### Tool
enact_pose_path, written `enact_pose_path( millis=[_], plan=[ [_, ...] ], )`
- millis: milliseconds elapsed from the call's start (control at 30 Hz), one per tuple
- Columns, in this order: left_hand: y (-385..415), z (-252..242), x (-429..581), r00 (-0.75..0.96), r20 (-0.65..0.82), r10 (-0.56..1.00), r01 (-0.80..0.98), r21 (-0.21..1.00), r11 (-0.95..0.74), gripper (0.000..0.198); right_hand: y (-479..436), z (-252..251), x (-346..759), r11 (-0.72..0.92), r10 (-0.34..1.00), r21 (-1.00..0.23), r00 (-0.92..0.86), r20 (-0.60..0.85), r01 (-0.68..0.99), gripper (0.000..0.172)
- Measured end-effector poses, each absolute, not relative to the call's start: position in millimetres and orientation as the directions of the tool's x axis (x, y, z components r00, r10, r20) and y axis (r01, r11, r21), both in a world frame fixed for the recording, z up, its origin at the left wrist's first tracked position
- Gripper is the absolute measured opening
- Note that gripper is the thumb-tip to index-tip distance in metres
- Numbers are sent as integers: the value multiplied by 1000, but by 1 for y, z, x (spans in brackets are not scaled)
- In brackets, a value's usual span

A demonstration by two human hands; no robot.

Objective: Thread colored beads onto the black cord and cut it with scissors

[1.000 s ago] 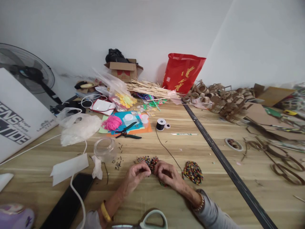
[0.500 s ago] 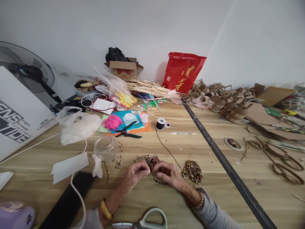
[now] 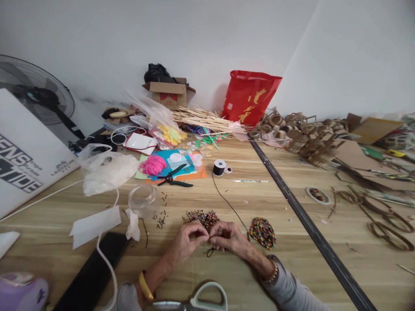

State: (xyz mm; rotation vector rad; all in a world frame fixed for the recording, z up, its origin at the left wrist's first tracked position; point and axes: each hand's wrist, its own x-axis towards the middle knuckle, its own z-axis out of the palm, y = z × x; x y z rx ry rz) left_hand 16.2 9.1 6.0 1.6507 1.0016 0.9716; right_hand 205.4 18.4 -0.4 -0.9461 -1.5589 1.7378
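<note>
My left hand (image 3: 189, 239) is closed, its thumb and forefinger pinched at the tips; whatever lies between them is too small to make out. My right hand (image 3: 229, 238) pinches a black cord, and the two hands' fingertips nearly meet. A small loop of the black cord (image 3: 210, 252) hangs just below the right fingers. Behind both hands is a pile of multicoloured beads (image 3: 200, 216), partly covered by the fingers. Right of my right hand lies a coiled bead strand (image 3: 262, 233). From it, black cord runs back to an upright spool (image 3: 219, 168).
Large scissors (image 3: 209, 297) lie at the front edge. Pliers (image 3: 175, 177) and pink yarn (image 3: 153, 165) rest on coloured sheets. To the left are a clear jar (image 3: 142, 201), paper, a white cable and a black flat object (image 3: 94, 272). A dark strip (image 3: 301, 216) crosses the table.
My hands have come closer together, fingertips nearly touching. The cord below the right hand now shows as a small loop, and the beads seen on it earlier are mostly hidden.
</note>
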Motion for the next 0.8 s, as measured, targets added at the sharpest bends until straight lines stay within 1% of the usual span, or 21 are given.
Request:
enact_pose_path(
  millis=[67,267,433,533,667,800],
  plan=[
    [9,5,16,354,162,921,202,948,-245,12,18,0,205,-100,824,-994,-555,-111,50,36],
    [9,8,16,364,202,909,266,913,-309,13,17,1,203,-4,837,-996,-546,-49,84,36],
    [11,3,12,279,204,938,305,907,-289,10,18,-1,203,-85,826,-995,-554,-103,58,38],
    [13,-3,9,261,226,938,347,885,-310,9,19,-3,203,-137,827,-990,-546,-138,42,39],
    [12,-5,6,331,244,912,479,789,-385,11,20,-7,202,-178,833,-983,-526,-174,43,40],
    [9,-3,6,421,213,882,631,629,-454,10,20,-9,202,-202,841,-979,-507,-190,33,41]
  ],
)
